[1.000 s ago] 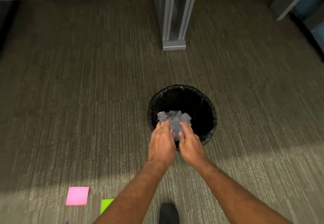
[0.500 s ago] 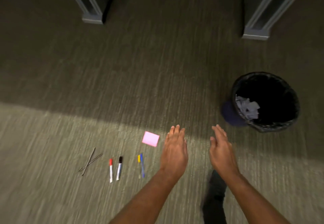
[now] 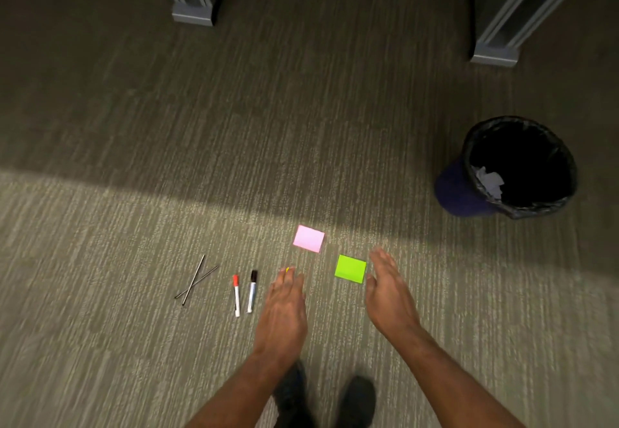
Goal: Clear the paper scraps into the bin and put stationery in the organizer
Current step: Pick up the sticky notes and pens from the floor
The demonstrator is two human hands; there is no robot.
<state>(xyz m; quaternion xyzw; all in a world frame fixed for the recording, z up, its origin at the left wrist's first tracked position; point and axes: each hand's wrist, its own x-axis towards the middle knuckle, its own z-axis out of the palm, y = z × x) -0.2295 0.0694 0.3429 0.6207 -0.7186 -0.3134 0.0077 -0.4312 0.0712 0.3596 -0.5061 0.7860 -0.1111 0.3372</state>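
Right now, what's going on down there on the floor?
A person stands over the carpet, both hands open and empty. The left hand hovers over a yellow-tipped pen, the right hand beside the green sticky note. Paper scraps are in the bin; the pink note, a red marker, a black marker and two rods lie nearby.

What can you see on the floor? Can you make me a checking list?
Surface: grey-green ribbed carpet, part shadowed.
Job's things: white paper scraps in round black-lined bin; pink square sticky pad, green square sticky pad, red-capped white marker, black-capped white marker, two crossed thin grey rods lie on carpet; organizer not seen.
Clutter: nothing seen.
Grips: left hand and right hand open, holding nothing.
Cables: nothing seen.
Surroundings: grey metal desk legs; dark shoes.
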